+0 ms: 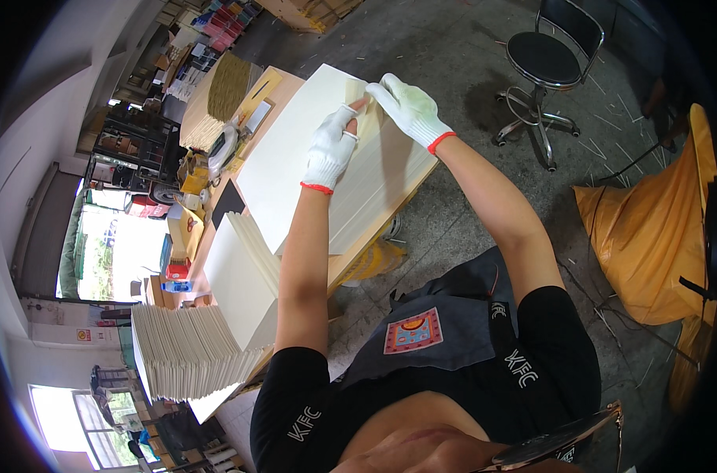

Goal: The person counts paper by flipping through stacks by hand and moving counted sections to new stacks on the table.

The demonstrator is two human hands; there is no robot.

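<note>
A workshop: stacks of cream paper sheets (189, 355) on a wooden workbench (374, 229), concrete floor (453, 47), boxes.
</note>
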